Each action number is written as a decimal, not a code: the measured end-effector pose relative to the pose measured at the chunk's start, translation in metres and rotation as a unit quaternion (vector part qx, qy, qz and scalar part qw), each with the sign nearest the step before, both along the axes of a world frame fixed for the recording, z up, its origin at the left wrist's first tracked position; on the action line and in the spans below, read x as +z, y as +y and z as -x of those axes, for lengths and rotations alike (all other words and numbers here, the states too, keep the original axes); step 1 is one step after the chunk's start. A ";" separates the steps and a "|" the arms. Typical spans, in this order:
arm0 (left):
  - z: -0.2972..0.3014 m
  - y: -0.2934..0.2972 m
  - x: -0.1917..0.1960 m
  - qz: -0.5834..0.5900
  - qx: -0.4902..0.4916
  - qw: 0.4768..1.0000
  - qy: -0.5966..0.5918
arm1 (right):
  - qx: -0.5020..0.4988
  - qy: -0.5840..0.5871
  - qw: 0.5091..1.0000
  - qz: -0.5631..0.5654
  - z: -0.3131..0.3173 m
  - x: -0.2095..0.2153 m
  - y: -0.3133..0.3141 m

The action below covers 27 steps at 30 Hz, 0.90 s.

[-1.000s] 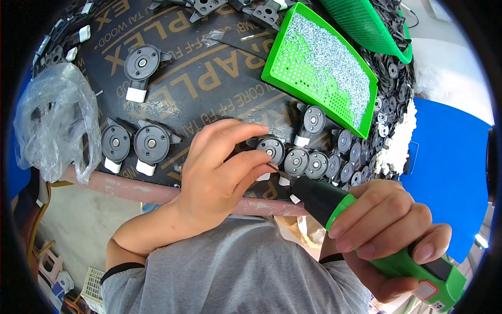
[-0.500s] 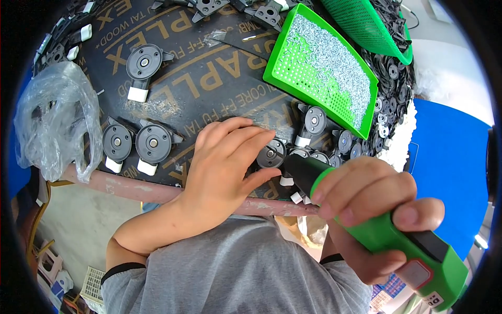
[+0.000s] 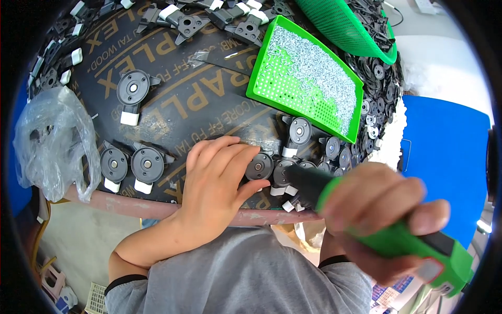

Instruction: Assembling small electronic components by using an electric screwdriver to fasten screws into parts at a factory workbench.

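My left hand [image 3: 213, 175] curves around a black round plastic part [image 3: 259, 165], with the index finger at its far edge and the thumb at its near edge. Metal shows at the part's centre. In my right hand [image 3: 384, 196] is a green electric screwdriver [image 3: 395, 238], blurred by motion. Its black nose [image 3: 308, 182] points left, over or close to a neighbouring round part [image 3: 285, 171]; the bit cannot be made out. Just beyond lies another round part [image 3: 300, 131] with a white tab.
A green perforated tray [image 3: 253, 86] of small silvery screws sits beyond my hands. A green mesh basket [image 3: 340, 26] and piled black parts [image 3: 377, 73] stand far right. Two assembled parts [image 3: 148, 164] lie left, near a clear plastic bag [image 3: 57, 141]. More white-tabbed parts [image 3: 189, 23] line the far edge.
The screwdriver's nose has moved off the part by my left hand, a little right and nearer to me. My left hand stays around that part. The whole view has shifted slightly.
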<state>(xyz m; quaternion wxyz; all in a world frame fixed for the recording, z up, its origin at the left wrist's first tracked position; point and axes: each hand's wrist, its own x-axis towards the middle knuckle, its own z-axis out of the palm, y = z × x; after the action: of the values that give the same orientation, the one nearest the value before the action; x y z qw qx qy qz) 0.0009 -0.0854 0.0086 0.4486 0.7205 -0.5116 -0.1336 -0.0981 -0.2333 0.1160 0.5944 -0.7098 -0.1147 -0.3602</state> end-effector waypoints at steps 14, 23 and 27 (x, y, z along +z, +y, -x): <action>0.000 -0.002 0.000 -0.014 -0.027 0.999 0.013 | -0.253 0.024 0.967 -0.016 -0.037 -0.040 -0.076; 0.001 -0.002 -0.002 -0.001 -0.026 1.000 0.002 | -0.251 0.020 0.968 -0.016 -0.035 -0.041 -0.076; 0.000 0.001 -0.004 0.001 -0.019 1.000 0.002 | -0.113 -0.034 0.982 -0.148 -0.016 -0.021 -0.059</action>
<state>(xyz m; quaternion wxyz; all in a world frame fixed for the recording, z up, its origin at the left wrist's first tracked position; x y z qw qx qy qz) 0.0005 -0.0844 0.0050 0.4477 0.7100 -0.5245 -0.1430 -0.0819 -0.2926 0.0954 0.6442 -0.6096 0.0005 -0.4619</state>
